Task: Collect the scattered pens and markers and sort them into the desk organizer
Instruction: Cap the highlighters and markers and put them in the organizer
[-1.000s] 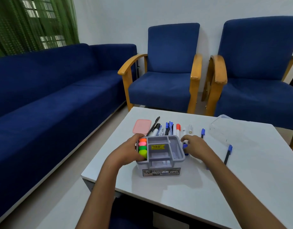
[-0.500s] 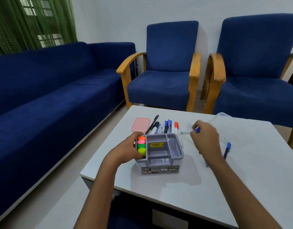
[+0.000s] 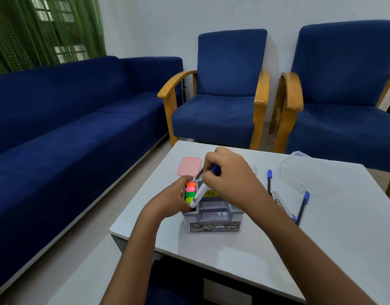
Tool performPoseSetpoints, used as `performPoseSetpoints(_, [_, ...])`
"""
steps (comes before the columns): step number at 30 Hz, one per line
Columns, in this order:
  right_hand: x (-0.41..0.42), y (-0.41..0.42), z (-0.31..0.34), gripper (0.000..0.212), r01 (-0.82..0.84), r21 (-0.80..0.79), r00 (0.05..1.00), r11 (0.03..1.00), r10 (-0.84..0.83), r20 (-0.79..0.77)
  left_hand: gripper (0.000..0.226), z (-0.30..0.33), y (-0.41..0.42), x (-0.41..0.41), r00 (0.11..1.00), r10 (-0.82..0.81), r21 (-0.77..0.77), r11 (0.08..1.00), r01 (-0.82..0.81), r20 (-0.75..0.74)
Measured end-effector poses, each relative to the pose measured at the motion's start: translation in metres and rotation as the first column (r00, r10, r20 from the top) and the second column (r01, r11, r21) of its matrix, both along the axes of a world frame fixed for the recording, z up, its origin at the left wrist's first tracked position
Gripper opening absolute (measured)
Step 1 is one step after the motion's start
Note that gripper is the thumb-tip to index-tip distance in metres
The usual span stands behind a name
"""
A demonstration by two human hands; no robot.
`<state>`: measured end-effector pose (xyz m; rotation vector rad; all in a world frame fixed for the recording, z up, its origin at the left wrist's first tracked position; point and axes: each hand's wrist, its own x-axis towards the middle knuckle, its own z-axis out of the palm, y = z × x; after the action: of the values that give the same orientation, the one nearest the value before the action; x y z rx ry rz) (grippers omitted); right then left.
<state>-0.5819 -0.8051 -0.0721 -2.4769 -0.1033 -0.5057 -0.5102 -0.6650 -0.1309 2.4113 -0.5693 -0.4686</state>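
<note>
A grey desk organizer [image 3: 214, 219] stands on the white table [image 3: 321, 238], with several highlighters [image 3: 190, 191] in its left slot. My left hand [image 3: 167, 201] grips the organizer's left side. My right hand [image 3: 229, 181] holds a white marker with a blue cap [image 3: 200, 192], tilted, its lower end over the left front of the organizer. Two blue-capped pens [image 3: 269, 179] [image 3: 303, 205] lie to the right. More pens behind the organizer are hidden by my right hand.
A pink lid [image 3: 189, 166] lies behind the organizer and a clear plastic box [image 3: 299, 170] sits at the table's far right. A stapler-like metal item [image 3: 282, 203] lies by my right forearm. A blue sofa [image 3: 57, 128] and two blue armchairs [image 3: 225, 102] surround the table.
My right hand has lifted the blue-capped marker from the row behind the organizer and swung it left, over the organizer. My left hand stays on the organizer.
</note>
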Motion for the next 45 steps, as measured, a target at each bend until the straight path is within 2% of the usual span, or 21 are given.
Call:
performPoseSetpoints(4, [0.000, 0.006, 0.005, 0.006, -0.045, -0.087, 0.999, 0.995, 0.044, -0.013, 0.069, 0.006, -0.001, 0.000, 0.997, -0.070, 0.050, 0.996, 0.068, 0.034])
performPoseSetpoints(7, [0.001, 0.012, 0.008, 0.004, -0.083, -0.166, 0.996, 0.983, 0.083, -0.009, 0.067, 0.008, 0.004, 0.004, 0.995, -0.094, 0.062, 0.993, 0.096, -0.026])
performPoseSetpoints(8, [0.001, 0.013, 0.009, 0.005, -0.092, -0.182, 0.996, 0.979, 0.094, 0.001, 0.069, 0.011, 0.009, 0.006, 0.994, -0.073, 0.013, 0.997, 0.074, -0.087])
performPoseSetpoints(11, [0.004, 0.016, 0.006, 0.004, -0.135, -0.218, 0.991, 0.967, 0.134, -0.019, 0.072, 0.023, 0.024, 0.011, 0.968, -0.043, -0.272, 0.962, -0.027, -0.248])
performPoseSetpoints(13, [0.006, 0.023, -0.010, 0.015, -0.180, -0.301, 0.981, 0.936, 0.147, -0.129, 0.061, 0.032, 0.030, 0.013, 0.970, 0.006, -0.382, 0.918, -0.102, -0.244])
performPoseSetpoints(16, [0.008, 0.035, -0.040, 0.033, -0.228, -0.399, 0.966, 0.888, 0.156, -0.205, 0.049, 0.034, 0.029, 0.016, 0.977, 0.123, -0.398, 0.899, -0.183, -0.172])
performPoseSetpoints(18, [0.010, 0.032, -0.043, 0.045, -0.188, -0.311, 0.979, 0.931, 0.151, -0.140, 0.039, 0.028, 0.025, 0.018, 0.973, 0.156, -0.423, 0.881, -0.214, -0.168])
performPoseSetpoints(20, [0.013, 0.021, -0.032, 0.048, -0.116, -0.048, 0.991, 0.992, 0.113, -0.073, 0.030, 0.017, 0.022, 0.021, 0.964, 0.190, -0.443, 0.860, -0.254, -0.184])
performPoseSetpoints(22, [0.021, -0.001, -0.022, 0.039, -0.038, 0.205, 0.999, 0.978, 0.035, 0.017, 0.024, 0.005, 0.016, 0.026, 0.952, 0.230, -0.461, 0.835, -0.300, -0.202])
performPoseSetpoints(24, [0.033, -0.030, -0.018, 0.024, 0.048, 0.302, 0.995, 0.952, -0.071, 0.065, 0.024, -0.006, 0.009, 0.031, 0.943, 0.255, -0.479, 0.814, -0.329, -0.214])
performPoseSetpoints(27, [0.060, -0.075, -0.037, 0.012, 0.247, 0.277, 0.969, 0.929, -0.231, -0.088, 0.028, -0.019, -0.003, 0.031, 0.948, 0.208, -0.532, 0.789, -0.307, -0.240])
performPoseSetpoints(30, [0.087, -0.103, -0.068, 0.015, 0.410, 0.179, 0.884, 0.895, -0.341, -0.319, 0.028, -0.029, -0.013, 0.033, 0.954, 0.190, -0.612, 0.733, -0.296, -0.234])
performPoseSetpoints(37, [0.126, -0.107, -0.097, 0.036, 0.411, 0.050, 0.825, 0.910, -0.348, -0.444, 0.020, -0.030, -0.023, 0.072, 0.898, 0.334, -0.765, 0.485, -0.424, -0.286])
performPoseSetpoints(42, [0.139, -0.105, -0.101, 0.056, 0.416, -0.120, 0.741, 0.901, -0.413, -0.530, 0.019, -0.029, -0.032, 0.101, 0.892, 0.367, -0.822, 0.399, -0.406, -0.263])
performPoseSetpoints(45, [0.140, -0.110, -0.105, 0.063, 0.440, -0.121, 0.701, 0.890, -0.425, -0.573, 0.019, -0.040, -0.038, 0.114, 0.873, 0.403, -0.846, 0.329, -0.419, -0.276])
